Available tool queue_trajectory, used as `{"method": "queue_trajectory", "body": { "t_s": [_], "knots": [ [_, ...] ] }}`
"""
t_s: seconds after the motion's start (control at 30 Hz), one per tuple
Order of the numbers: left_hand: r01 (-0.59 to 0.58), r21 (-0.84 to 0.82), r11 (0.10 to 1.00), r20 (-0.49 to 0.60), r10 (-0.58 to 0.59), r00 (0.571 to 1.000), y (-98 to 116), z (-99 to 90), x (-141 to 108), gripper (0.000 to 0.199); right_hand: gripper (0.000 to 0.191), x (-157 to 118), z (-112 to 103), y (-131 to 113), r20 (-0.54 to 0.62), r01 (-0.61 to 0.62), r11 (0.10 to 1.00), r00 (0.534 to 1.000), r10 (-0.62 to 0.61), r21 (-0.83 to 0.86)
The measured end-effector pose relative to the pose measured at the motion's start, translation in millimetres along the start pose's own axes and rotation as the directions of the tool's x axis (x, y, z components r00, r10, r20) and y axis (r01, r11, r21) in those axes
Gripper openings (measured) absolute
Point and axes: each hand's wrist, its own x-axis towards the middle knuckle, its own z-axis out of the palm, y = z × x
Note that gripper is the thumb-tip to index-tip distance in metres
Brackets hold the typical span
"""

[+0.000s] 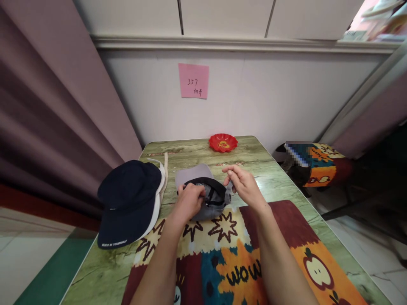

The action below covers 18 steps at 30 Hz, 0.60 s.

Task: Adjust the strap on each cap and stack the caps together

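A grey baseball cap [203, 214] lies upside down with its inside and dark sweatband showing. Its pale lilac-grey brim [192, 173] points away from me toward the back left. My left hand [190, 199] is closed on the cap's left rim, with the fingertips reaching inside. At the right rim, near the strap end, is my right hand [243, 184]. Its index finger stretches to the left, while its lower fingers bend against the cap's edge and are partly hidden. Left of the cap, a navy cap [127, 186] sits on top of a white hat [157, 207] with a pale strap.
A red scalloped dish [223, 143] stands at the table's far edge by the wall. A patterned cloth [280, 220] covers the table's near part. A pink note [193, 81] is on the wall. Beside the table are a curtain [63, 63] and a cloth-covered stool [330, 165].
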Motion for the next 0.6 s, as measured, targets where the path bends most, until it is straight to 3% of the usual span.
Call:
{"method": "queue_trajectory", "body": {
  "t_s": [0.07,0.1,0.17,0.23,0.3,0.4,0.6],
  "knots": [
    [-0.009,-0.277,0.961,-0.101,-0.02,0.995,-0.8,-4.0,0.7,0.008,0.029,0.6,0.7,-0.6,-0.005,-0.066,0.956,0.998,0.07,0.286],
    [-0.018,-0.439,0.898,-0.135,-0.046,0.99,-0.8,-6.1,0.8,0.003,0.029,1.0,1.2,-0.8,-0.007,-0.093,0.917,0.995,0.103,0.388],
    [-0.033,-0.71,0.703,-0.158,-0.113,0.981,0.2,-9.4,0.9,0.013,0.033,1.8,2.1,-0.9,-0.002,-0.123,0.857,0.99,0.143,0.501],
    [-0.03,-0.846,0.532,-0.143,-0.174,0.974,2.5,-11.1,0.6,0.023,0.039,2.3,2.6,-0.7,0.022,-0.128,0.831,0.99,0.138,0.542],
    [-0.029,-0.892,0.452,-0.135,-0.204,0.97,5.2,-11.9,0.2,0.026,0.043,2.0,2.8,-1.3,0.045,-0.118,0.827,0.993,0.112,0.55],
    [-0.073,-0.897,0.435,-0.182,-0.214,0.96,9.0,-13.2,-0.5,0.022,0.042,0.5,3.5,-4.8,0.067,-0.094,0.83,0.995,0.068,0.549],
    [-0.137,-0.843,0.52,-0.283,-0.213,0.935,16.4,-20.3,-4.2,0.016,0.021,-0.8,10.4,-10.6,0.038,-0.022,0.842,0.999,0.001,0.539]
  ]
}}
